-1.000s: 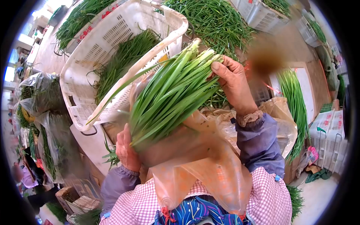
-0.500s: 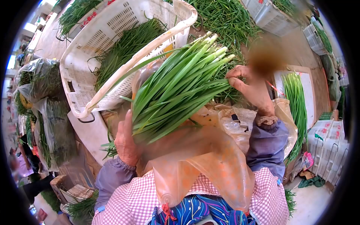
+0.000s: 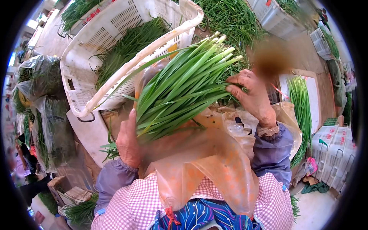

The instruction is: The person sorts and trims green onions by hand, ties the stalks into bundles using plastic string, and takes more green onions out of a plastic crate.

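Note:
A thick bunch of garlic chives (image 3: 184, 84) lies slanted across my lap, its pale cut ends at the upper right. At its lower left, my left hand (image 3: 128, 143) presses against the leaf tips with the thumb side upright; its other fingers are hidden behind the leaves. My right hand (image 3: 251, 94) is closed, pinching a few leaves at the right edge of the bunch between thumb and fingers. Beneath the bunch, a translucent plastic apron (image 3: 214, 165) covers my lap.
A white plastic basket (image 3: 82, 92) with loose chives stands ahead to the left. Beyond lies a heap of greens (image 3: 230, 19). On the right, trimmed chives (image 3: 301, 115) rest on a white board (image 3: 313, 99), with stacked crates (image 3: 335, 153) behind. Bagged greens (image 3: 53, 130) stand left.
My right hand has shifted slightly left and down, bringing the pinched leaves closer to the bunch. My left hand and the bunch have barely moved.

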The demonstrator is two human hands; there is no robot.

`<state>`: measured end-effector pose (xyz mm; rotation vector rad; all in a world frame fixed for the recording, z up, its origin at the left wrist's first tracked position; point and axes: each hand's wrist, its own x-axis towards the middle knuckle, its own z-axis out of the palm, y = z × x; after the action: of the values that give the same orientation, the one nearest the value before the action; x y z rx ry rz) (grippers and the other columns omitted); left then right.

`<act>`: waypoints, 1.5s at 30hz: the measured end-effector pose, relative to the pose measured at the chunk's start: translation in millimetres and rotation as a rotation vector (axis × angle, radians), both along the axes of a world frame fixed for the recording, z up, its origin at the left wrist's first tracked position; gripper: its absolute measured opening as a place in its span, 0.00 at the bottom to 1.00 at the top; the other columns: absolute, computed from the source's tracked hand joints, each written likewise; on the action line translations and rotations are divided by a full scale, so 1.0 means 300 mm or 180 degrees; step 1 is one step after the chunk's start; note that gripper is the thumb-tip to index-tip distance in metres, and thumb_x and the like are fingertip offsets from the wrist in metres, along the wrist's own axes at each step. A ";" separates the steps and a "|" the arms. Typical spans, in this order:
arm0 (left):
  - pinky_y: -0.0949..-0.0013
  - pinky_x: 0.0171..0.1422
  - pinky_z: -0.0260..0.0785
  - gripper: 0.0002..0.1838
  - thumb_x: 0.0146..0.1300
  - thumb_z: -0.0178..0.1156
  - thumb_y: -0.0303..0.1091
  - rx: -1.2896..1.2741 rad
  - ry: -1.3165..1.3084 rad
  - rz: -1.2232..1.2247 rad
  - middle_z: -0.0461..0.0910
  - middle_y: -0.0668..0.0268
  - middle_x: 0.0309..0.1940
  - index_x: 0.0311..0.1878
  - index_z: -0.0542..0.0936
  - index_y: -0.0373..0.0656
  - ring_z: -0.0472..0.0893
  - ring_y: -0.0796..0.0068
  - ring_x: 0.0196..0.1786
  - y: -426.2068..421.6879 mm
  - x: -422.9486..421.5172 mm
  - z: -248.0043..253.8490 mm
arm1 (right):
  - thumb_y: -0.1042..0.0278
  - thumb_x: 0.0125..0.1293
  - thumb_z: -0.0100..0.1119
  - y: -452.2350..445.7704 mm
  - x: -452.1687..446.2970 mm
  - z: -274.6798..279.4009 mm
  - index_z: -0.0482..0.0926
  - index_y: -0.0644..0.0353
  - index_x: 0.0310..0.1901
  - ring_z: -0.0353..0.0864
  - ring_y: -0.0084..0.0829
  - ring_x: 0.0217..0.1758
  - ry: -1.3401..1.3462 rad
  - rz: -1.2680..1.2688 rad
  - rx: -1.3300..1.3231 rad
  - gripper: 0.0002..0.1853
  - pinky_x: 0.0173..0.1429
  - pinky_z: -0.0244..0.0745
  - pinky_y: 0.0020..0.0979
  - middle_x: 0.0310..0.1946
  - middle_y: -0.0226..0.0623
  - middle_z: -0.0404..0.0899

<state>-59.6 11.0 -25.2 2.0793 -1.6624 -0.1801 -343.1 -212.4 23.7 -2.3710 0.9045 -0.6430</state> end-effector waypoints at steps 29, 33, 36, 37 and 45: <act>0.56 0.51 0.71 0.44 0.50 0.67 0.26 0.0268 0.0421 0.0001 0.75 0.49 0.51 0.70 0.57 0.41 0.77 0.47 0.51 -0.021 -0.052 0.087 | 0.62 0.48 0.65 0.190 0.331 -0.001 0.77 0.52 0.44 0.71 0.39 0.62 -0.0259 0.1234 -0.1899 0.19 0.73 0.49 0.48 0.55 0.37 0.73; 0.56 0.50 0.72 0.45 0.49 0.70 0.31 0.0166 0.0381 -0.0015 0.75 0.48 0.50 0.70 0.58 0.39 0.78 0.47 0.49 0.003 -0.018 0.061 | 0.71 0.56 0.61 0.183 0.314 -0.029 0.77 0.52 0.43 0.76 0.41 0.54 -0.1074 0.1451 -0.0835 0.12 0.66 0.63 0.50 0.44 0.37 0.76; 0.56 0.48 0.72 0.45 0.49 0.70 0.32 0.0057 0.0358 -0.0037 0.76 0.48 0.49 0.70 0.57 0.39 0.78 0.48 0.49 0.004 -0.013 0.048 | 0.67 0.68 0.53 0.156 0.239 -0.007 0.71 0.57 0.46 0.76 0.29 0.27 -0.2708 0.0602 0.0592 0.08 0.34 0.74 0.31 0.28 0.32 0.76; 0.56 0.48 0.73 0.46 0.48 0.70 0.32 0.0053 0.0311 -0.0040 0.75 0.47 0.49 0.70 0.57 0.38 0.78 0.48 0.49 0.007 -0.007 0.021 | 0.62 0.72 0.50 0.157 0.214 0.015 0.68 0.57 0.46 0.70 0.20 0.16 -0.3342 -0.0011 0.1628 0.09 0.19 0.69 0.24 0.22 0.30 0.73; 0.55 0.52 0.71 0.46 0.48 0.68 0.28 0.0168 0.0178 -0.0173 0.73 0.46 0.53 0.70 0.56 0.38 0.77 0.46 0.52 0.005 0.000 -0.021 | 0.59 0.71 0.50 -0.233 -0.305 -0.039 0.73 0.55 0.37 0.50 0.18 0.13 -0.3911 -0.1705 0.1453 0.10 0.16 0.48 0.23 0.14 0.24 0.57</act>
<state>-59.6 12.4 -31.6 2.0492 -1.6988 -0.3001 -434.5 -282.2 12.2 -0.9494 0.8967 -1.6075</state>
